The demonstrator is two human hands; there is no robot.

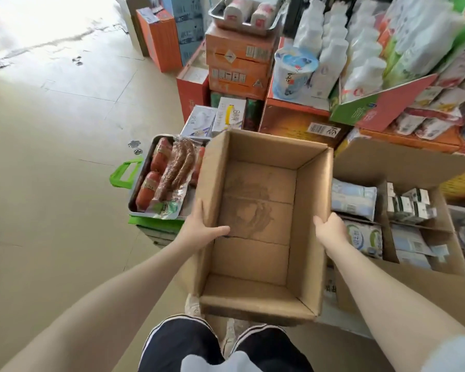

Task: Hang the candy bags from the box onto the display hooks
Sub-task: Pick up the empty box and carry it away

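- Lowest in frame: dark shorts with white side stripes [172,342], pale shoes [192,304] just above them on the beige tiled floor [51,183].
- Held over the shoes, centre of frame: open cardboard box [261,224], flaps up, bare stained bottom showing, no candy bags visible inside.
- Left hand [199,232] gripping the box's left wall, thumb hooked over the rim onto the inner face, remaining fingers out of sight on the outer face.
- Right hand [330,229] clasping the right wall, thumb laid along the top edge, fingers hidden behind the wall.
- Likely very light when this bare; corrugated walls stiff enough to carry by the rim yet prone to bowing inward under a hard squeeze. Best held at mid-wall on both long sides, as here, or from beneath.
- Left of the box: metal tray of packaged sausages [164,178] resting on green-handled bags [124,173].
- Right of the box: open cartons of boxed and bagged goods [403,218].
- Further, upper right of frame: stacked orange cartons [239,65], white bottles [333,44], a yogurt tub [293,73].
- No display hooks anywhere in view.
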